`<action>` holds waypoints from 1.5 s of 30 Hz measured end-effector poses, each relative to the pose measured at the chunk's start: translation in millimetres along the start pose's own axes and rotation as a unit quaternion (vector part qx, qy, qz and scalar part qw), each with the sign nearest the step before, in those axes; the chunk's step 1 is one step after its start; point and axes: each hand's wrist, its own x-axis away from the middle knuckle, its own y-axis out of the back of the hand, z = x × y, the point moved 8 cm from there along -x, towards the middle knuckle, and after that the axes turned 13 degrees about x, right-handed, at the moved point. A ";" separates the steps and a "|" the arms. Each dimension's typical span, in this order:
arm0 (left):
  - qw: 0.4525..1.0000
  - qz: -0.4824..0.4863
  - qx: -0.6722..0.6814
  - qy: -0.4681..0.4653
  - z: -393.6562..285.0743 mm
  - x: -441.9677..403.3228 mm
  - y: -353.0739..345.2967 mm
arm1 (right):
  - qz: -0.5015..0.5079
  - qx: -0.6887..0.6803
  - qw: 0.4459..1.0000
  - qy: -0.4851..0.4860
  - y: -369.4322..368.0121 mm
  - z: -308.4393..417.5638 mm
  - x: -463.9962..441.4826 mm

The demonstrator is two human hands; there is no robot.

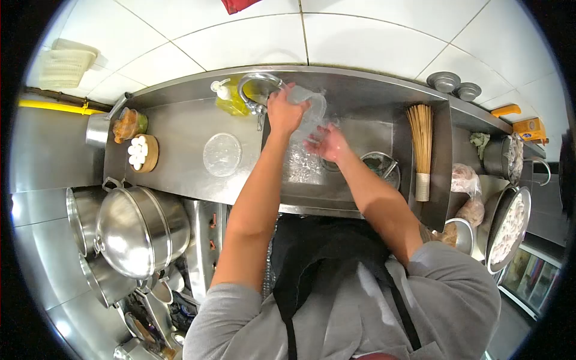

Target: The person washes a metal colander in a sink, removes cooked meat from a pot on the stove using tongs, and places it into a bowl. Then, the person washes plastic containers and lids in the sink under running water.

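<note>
My left hand grips a clear plastic container, tilted beneath the curved metal tap over the sink. Just below the container is my right hand, wet, palm up with its fingers apart; I cannot tell whether its fingertips touch the plastic. Water splashes on the sink floor under both hands. A round clear lid lies on the steel counter left of the sink. Partly behind my right forearm, a round metal utensil rests in the sink.
A yellow soap bottle stands behind the tap. A bamboo brush lies along the sink's right side. To the left are a bowl of white balls and a big steel pot. Filled pans stand at far right.
</note>
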 end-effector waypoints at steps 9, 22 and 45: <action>0.945 -0.059 -0.126 -0.295 -56.4 91.2 30.1 | 0.126 0.058 0.971 0.193 -72.6 46.8 -85.4; 0.914 -0.039 -0.216 -0.342 -51.6 141.7 92.2 | 0.017 0.389 0.915 0.107 -60.4 63.4 -80.1; 0.924 -0.346 -0.158 0.029 92.2 145.1 346.5 | 0.205 0.770 0.169 0.580 -170.5 -83.3 67.2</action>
